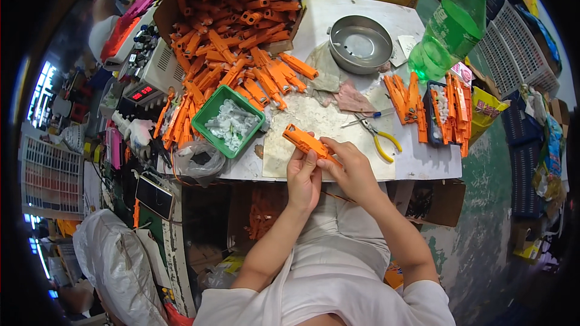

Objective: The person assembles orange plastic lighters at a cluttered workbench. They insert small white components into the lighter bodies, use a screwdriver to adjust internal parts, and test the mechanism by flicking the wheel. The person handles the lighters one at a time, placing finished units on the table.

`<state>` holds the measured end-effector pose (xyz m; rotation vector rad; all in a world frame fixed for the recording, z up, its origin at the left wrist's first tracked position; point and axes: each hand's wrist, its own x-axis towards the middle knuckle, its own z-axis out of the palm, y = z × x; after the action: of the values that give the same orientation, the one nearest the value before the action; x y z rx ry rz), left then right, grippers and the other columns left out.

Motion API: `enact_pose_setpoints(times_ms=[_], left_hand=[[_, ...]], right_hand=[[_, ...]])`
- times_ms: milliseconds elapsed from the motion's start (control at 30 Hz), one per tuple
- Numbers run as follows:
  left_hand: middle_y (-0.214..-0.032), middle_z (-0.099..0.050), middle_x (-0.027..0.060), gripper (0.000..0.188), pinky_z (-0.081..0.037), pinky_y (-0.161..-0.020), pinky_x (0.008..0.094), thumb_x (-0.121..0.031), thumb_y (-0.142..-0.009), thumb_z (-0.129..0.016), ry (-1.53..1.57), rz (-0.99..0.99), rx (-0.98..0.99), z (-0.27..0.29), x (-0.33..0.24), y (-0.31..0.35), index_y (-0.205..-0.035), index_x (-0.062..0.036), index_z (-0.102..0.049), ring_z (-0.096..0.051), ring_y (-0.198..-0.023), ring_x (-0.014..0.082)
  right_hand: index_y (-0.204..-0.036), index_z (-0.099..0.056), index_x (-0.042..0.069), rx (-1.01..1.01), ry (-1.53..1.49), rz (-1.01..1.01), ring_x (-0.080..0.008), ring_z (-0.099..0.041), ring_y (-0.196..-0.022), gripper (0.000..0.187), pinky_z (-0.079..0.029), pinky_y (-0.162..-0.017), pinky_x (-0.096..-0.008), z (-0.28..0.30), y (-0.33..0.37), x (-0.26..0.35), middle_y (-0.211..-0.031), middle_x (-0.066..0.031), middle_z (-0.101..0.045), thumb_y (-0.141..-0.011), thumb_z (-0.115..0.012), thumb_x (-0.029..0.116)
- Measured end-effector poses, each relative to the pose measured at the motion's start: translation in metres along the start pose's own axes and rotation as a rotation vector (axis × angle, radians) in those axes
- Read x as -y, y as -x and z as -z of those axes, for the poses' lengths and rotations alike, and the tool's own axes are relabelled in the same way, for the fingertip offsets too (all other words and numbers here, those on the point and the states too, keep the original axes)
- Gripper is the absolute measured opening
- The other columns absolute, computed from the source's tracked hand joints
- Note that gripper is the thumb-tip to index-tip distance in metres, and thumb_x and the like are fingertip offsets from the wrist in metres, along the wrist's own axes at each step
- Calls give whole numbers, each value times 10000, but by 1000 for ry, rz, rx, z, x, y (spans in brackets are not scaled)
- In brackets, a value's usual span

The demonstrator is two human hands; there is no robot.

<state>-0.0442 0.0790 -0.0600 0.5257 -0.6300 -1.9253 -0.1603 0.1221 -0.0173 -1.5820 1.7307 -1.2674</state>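
My left hand (pixel 304 180) and my right hand (pixel 350 168) hold one long orange plastic housing (pixel 306 143) between them, just above the near part of the table. The left thumb and fingers pinch it from below and the side. My right fingers close round its near end, hiding that part. To the left stands a green tray (pixel 212 140) with small translucent white pieces (pixel 232 124) in it. Pliers with yellow handles (pixel 385 146) lie to the right of my hands, beside a thin screwdriver (pixel 376 113) with a blue handle.
A large box spills many orange housings (pixel 241 30) across the table's far left. More housings (pixel 460 108) stand at the right, near a green bottle (pixel 452 30). A metal bowl (pixel 370 65) sits behind. Left are a boxy instrument (pixel 158 71) and a phone (pixel 154 197).
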Motion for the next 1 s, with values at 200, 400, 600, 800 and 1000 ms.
enact_pose_setpoints(times_ms=[200, 400, 600, 800, 1000], left_hand=[[-1375, -416, 124, 563, -281, -1083, 351, -24, -908, -551, -381, -15, -49, 2, -42, 15, -1405, 59, -298, -415, -1266, 204], [-1238, -531, 134, 489, -370, -1012, 372, -94, -822, -673, -1362, -415, 39, 41, -87, 21, -1268, 15, -504, -491, -1177, 259], [-1157, -549, 148, 514, -371, -994, 437, -150, -752, -725, -1654, -492, 327, 27, -84, 5, -1222, -26, -556, -482, -1159, 340], [-1073, -616, 100, 447, -350, -1015, 484, -86, -753, -702, -1714, -558, 480, 34, -80, -9, -1181, -41, -581, -530, -1119, 316], [-1038, -631, 90, 364, -377, -999, 487, -70, -748, -704, -1618, -544, 453, 45, -78, -1, -1097, -51, -603, -553, -1087, 311]], right_hand=[[-1102, -604, 23, 67, 236, 230, -275, -565, -876, 345, -448, -797, -364, 12, -1, -10, -905, -107, -622, -774, -676, 101], [-1059, -621, 29, 108, 314, 266, -279, -527, -942, 306, -417, -850, -379, 15, 4, -17, -949, -92, -604, -761, -673, 78], [-1079, -627, 35, 125, 71, -44, -285, -503, -982, 321, -389, -880, -384, 26, -20, -10, -1047, -104, -580, -771, -677, 108], [-1087, -618, 61, -166, 511, 227, -279, -499, -1014, 329, -367, -899, -419, 15, -49, -17, -1024, -83, -574, -766, -679, 98], [-938, -653, 63, -116, 381, 217, -262, -525, -949, 206, -379, -875, -412, 7, -16, -15, -898, -53, -579, -738, -699, 79]])
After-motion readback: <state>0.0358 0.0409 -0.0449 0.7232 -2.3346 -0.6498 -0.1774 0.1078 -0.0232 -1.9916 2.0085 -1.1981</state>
